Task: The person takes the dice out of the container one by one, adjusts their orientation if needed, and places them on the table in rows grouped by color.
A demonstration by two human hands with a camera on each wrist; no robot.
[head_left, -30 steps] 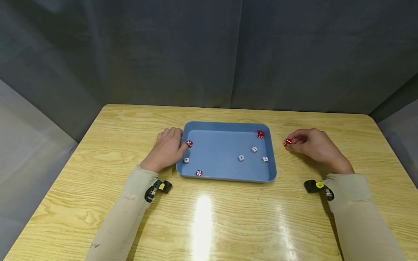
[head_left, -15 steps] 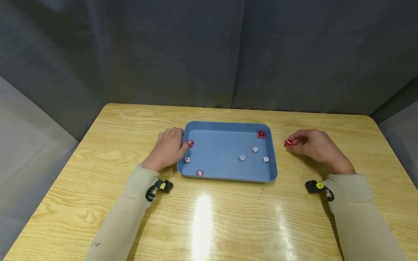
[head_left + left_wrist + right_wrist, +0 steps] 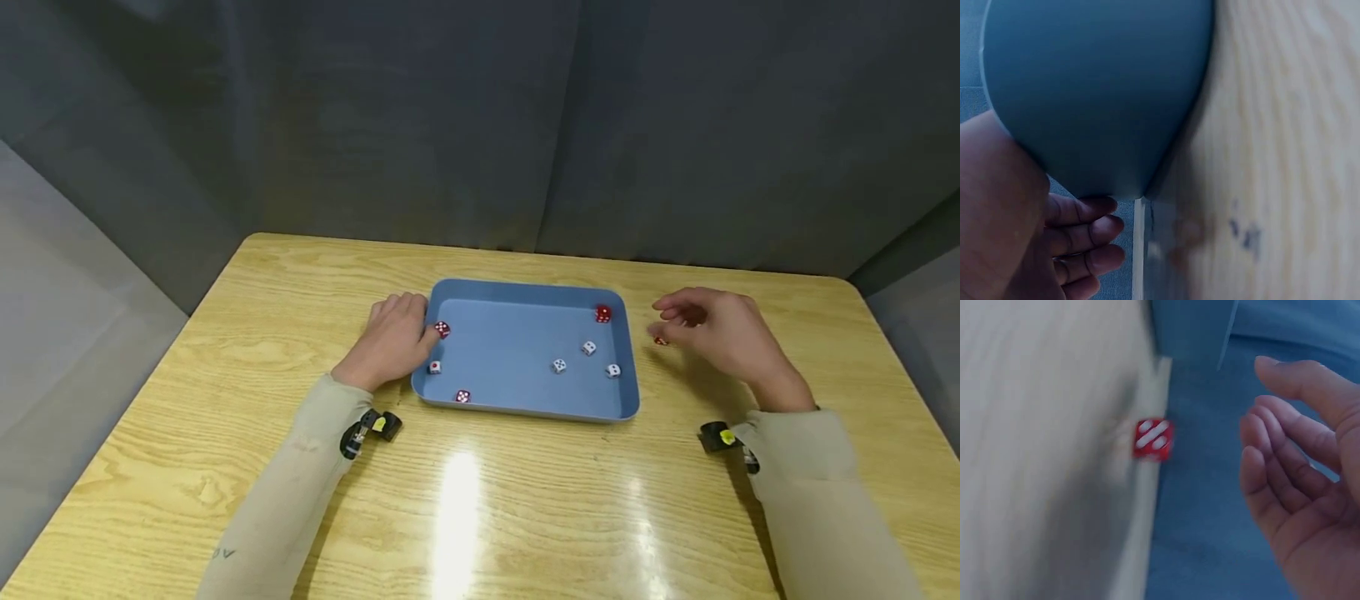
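A blue tray (image 3: pixel 517 289) lies mid-table with several red and white dice in it. My left hand (image 3: pixel 393 337) rests palm down against the tray's left rim, its thumb beside a red die (image 3: pixel 442 330) just inside; in the left wrist view its loosely bent fingers (image 3: pixel 1079 237) lie by the tray's outer wall (image 3: pixel 1097 94). My right hand (image 3: pixel 708 329) hovers right of the tray, fingers relaxed and holding nothing. A red die (image 3: pixel 660 340) sits on the table below its fingertips. The right wrist view shows that die (image 3: pixel 1152 439) apart from my spread fingers (image 3: pixel 1297 475).
Inside the tray are a red die (image 3: pixel 602 314) in the far right corner, three white dice (image 3: pixel 589 347) at the right, a white die (image 3: pixel 434 367) and a red die (image 3: pixel 462 397) at the near left. Grey curtains surround the wooden table (image 3: pixel 480 500).
My right hand let go of the red die it pinched and lifted with fingers spread; the die now lies on the table. The left hand stayed put.
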